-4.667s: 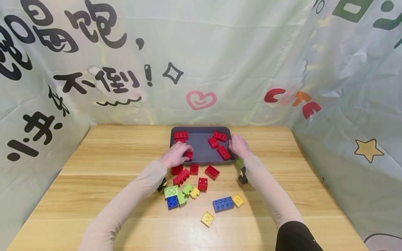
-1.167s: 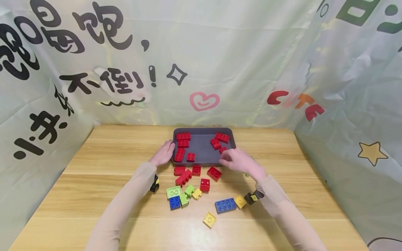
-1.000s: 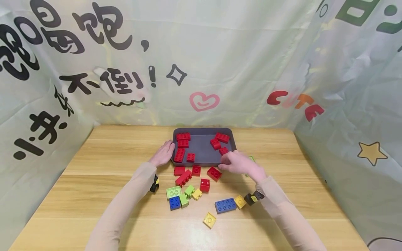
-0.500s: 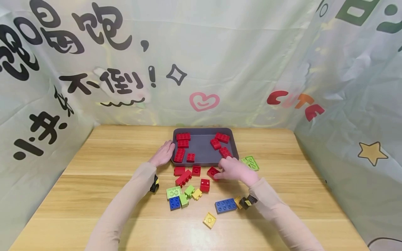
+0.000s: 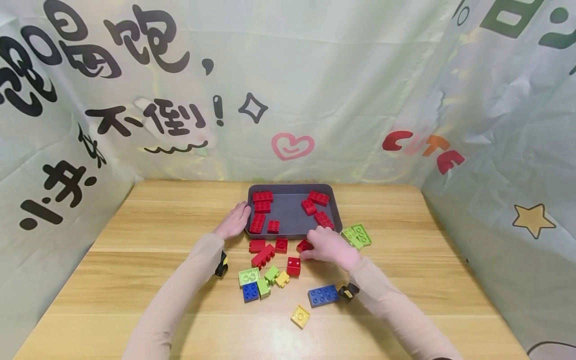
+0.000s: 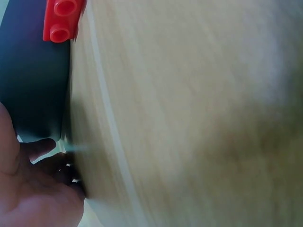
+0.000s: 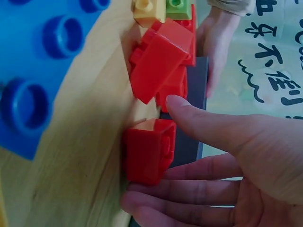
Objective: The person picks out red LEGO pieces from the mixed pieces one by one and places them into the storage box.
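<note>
My left hand (image 5: 235,221) rests with straight fingers against the left outer wall of the dark grey tray (image 5: 288,188). In front of the tray, my right hand (image 5: 330,245) reaches round a red toy building brick (image 7: 149,153) on the table. Its fingers extend under the brick's near end in the right wrist view, and its thumb is spread above, apart from it. Several red bricks lie inside the tray: a column at the left, with a small square brick (image 5: 273,226) beside it, and a looser group with a long brick (image 5: 323,220) at the right.
Before the tray lie more red bricks (image 5: 263,256), a green, blue and yellow cluster (image 5: 250,292), a large blue brick (image 5: 323,296) and a yellow plate (image 5: 300,316). Light green bricks (image 5: 356,235) sit right of the tray. Fabric walls (image 5: 288,90) enclose the table.
My left hand has left the tray's inside for its left outer wall. My right hand moved from the tray's right side toward me and left to the red brick, uncovering the long brick.
</note>
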Motion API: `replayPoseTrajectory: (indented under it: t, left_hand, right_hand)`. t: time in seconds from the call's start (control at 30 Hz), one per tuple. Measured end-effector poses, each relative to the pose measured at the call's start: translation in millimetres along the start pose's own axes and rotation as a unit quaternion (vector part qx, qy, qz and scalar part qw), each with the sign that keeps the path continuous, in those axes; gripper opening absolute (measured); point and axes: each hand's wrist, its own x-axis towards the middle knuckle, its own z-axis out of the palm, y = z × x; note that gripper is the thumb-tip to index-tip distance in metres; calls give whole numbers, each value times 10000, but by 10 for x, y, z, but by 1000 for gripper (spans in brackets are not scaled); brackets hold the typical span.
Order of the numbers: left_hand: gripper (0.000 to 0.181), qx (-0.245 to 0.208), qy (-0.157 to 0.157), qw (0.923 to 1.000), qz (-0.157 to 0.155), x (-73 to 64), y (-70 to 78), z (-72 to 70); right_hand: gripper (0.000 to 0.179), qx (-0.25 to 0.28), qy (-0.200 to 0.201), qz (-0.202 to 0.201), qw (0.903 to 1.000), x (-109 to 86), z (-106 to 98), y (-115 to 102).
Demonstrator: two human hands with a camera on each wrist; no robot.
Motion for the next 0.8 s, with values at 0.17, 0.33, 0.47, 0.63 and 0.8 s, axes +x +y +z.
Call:
replayPoseTrajectory:
  t: [0.17, 0.33, 0.47, 0.63, 0.8]
  left_hand:
    - [63, -28, -14, 10000, -23, 14, -9, 6]
    - [63, -1, -20, 10000, -19, 14, -9, 9]
    - [62, -11, -7, 10000, -10, 9, -9, 9]
    - [63, -17, -26, 10000, -16, 4, -6, 7]
    - [64, 22, -28, 10000, -3, 14, -9, 15]
  right_hand:
    - [38, -195, 109, -24, 9997, 47, 46, 0]
    - [36, -348, 240, -80, 9991, 88, 98, 2]
    - [34, -405, 298, -149, 9986, 109, 123, 5]
    - [30, -391, 364, -152, 9985, 125, 136, 17]
    - [34, -204, 409, -140, 9989, 118, 103, 20]
